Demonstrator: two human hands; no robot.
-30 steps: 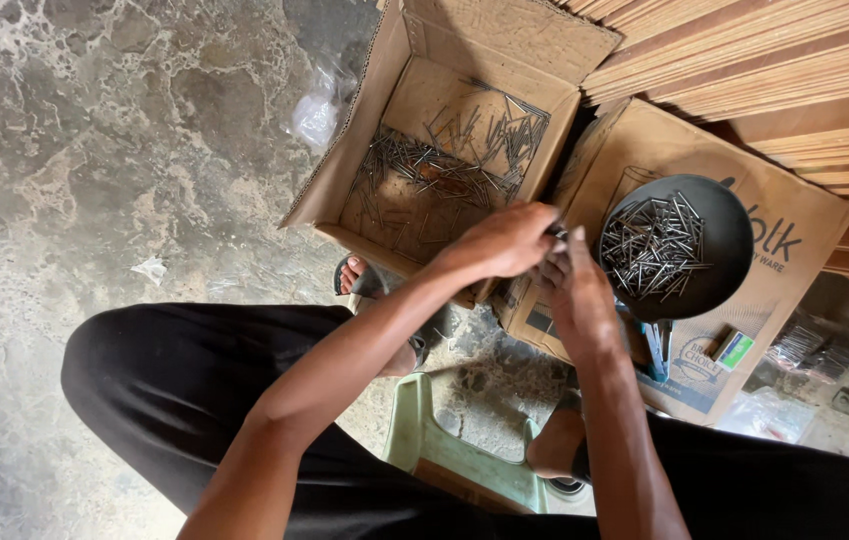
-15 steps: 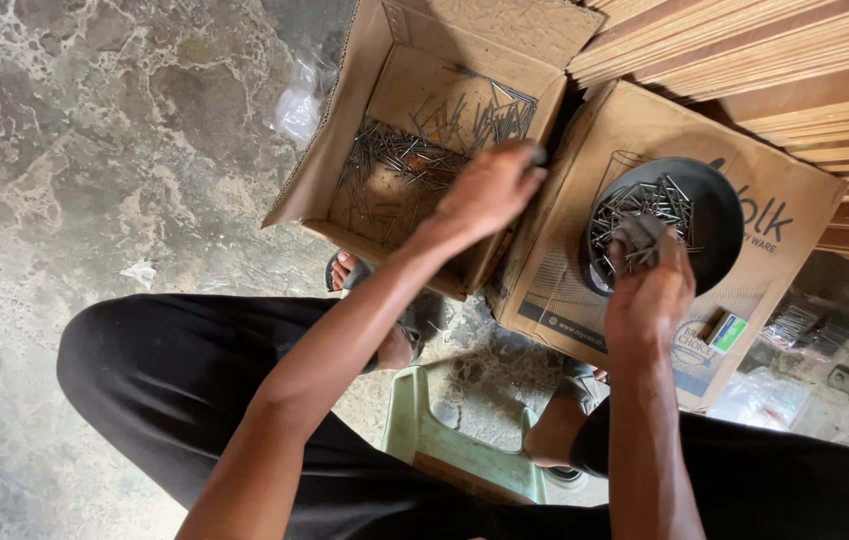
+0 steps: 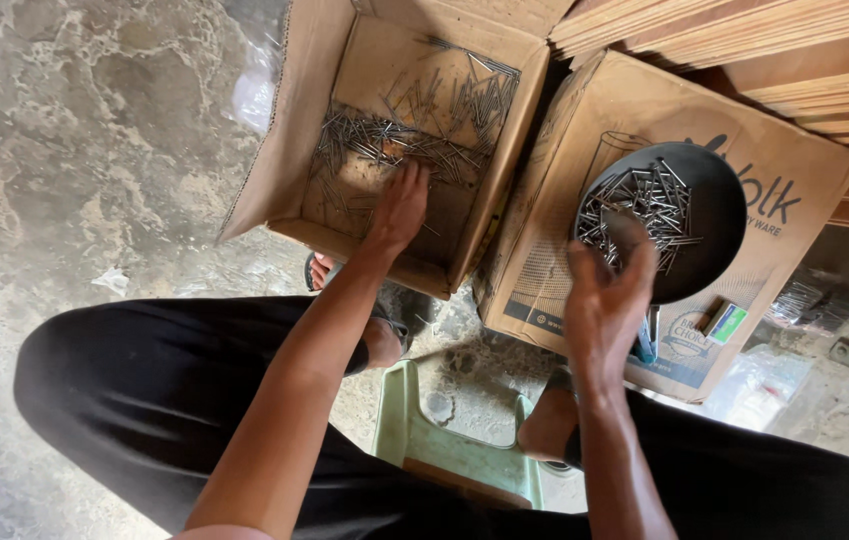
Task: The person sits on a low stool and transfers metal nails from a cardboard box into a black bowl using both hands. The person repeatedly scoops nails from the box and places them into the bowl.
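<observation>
Stone floor [image 3: 94, 150] lies under two boxes. Left hand [image 3: 399, 205], fingers spread, presses nails [image 3: 384, 140] in the open box [image 3: 274, 130] (holding none). Right hand [image 3: 604, 290] hovers half open and empty just below the black bowl [image 3: 714, 230].

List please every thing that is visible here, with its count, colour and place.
open cardboard box: one, brown, upper middle on the floor
loose nails: many, grey metal, inside the open box
closed cardboard box: one, brown, right of the open box
round dish: one, dark, on the closed box
nails in dish: many, grey metal
small packet: one, green and white, on the closed box below the dish
wooden boards: a stack, light brown, top right
plastic stool: one, pale green, between the legs
stone floor: grey, mottled, left
left hand: in the open box, on the nails
right hand: at the near edge of the dish, fingers spread
</observation>
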